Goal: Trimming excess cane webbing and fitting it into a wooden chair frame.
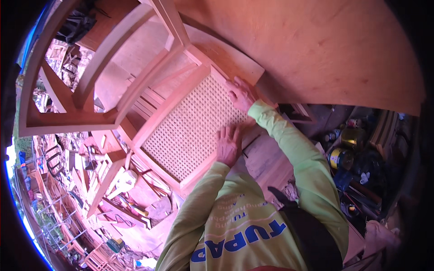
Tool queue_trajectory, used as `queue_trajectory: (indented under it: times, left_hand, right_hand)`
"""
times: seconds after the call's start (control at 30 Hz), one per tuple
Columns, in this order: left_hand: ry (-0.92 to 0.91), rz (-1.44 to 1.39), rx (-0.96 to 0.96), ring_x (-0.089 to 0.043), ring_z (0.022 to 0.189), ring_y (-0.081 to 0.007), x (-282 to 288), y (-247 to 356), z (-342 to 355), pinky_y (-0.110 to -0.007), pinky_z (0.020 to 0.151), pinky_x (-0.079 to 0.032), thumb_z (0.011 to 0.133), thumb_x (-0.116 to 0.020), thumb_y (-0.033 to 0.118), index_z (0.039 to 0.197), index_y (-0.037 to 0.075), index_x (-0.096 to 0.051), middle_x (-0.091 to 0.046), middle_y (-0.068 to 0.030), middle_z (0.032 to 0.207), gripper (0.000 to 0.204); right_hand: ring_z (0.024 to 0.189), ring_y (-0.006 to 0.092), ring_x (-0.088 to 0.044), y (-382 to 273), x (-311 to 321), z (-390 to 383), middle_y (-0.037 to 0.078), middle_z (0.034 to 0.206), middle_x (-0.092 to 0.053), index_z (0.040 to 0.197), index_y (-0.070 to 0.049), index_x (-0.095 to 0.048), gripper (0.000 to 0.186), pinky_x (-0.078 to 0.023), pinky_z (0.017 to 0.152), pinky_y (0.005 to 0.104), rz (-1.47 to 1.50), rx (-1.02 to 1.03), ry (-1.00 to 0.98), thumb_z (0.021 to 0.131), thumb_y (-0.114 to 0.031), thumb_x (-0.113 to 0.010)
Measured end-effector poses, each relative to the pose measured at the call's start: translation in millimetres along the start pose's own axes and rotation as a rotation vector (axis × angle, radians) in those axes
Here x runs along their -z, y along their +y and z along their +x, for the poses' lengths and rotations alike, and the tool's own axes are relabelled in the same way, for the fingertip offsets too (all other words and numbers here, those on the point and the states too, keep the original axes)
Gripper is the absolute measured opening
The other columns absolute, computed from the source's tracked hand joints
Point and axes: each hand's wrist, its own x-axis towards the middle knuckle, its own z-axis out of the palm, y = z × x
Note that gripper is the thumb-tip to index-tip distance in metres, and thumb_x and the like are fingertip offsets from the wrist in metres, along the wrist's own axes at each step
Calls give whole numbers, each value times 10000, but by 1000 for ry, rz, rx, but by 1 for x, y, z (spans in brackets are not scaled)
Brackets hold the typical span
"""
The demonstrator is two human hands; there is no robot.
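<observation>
A woven cane seat panel (190, 122) in a reddish wooden frame sits at the seat of an unpainted wooden chair (118, 52), whose curved back parts rise at the upper left. My left hand (229, 145) rests on the panel's near right edge, fingers spread over the weave and the frame. Farther along that same side, my right hand (242, 93) lies over the frame, its fingers stretched onto the cane. Neither hand holds a loose thing. The underside of the panel is hidden.
A large plywood sheet (312, 49) stands at the upper right. Paint cans (340, 158) and dark clutter lie below it. Wood offcuts and hand tools (138, 208) crowd the lower left, beside a wooden leg piece (106, 183). A board (266, 158) lies under my right arm.
</observation>
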Motion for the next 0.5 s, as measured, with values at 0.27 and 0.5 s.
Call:
queue_trajectory:
  times: [0.27, 0.5]
  left_hand:
    - [49, 64, 60, -589, 1177, -374, -10, 19, 15, -526, 999, -454, 907, -688, 143, 1448, 48, -613, -611, -168, 1348, 554]
    - [121, 136, 155, -558, 1214, -354, -35, 31, 13, -516, 1052, -435, 878, -733, 199, 1529, 95, -592, -594, -143, 1375, 674]
  right_hand:
    - [990, 439, -701, 7, 4, 15, 198, 1076, -674, 1280, -81, -732, 367, -592, 887, 520, 8, 39, 19, 915, -110, -730]
    - [967, 419, -717, 7, 3, 11, 178, 1066, -684, 1247, -71, -747, 348, -596, 876, 509, 17, 81, 24, 903, -123, -741]
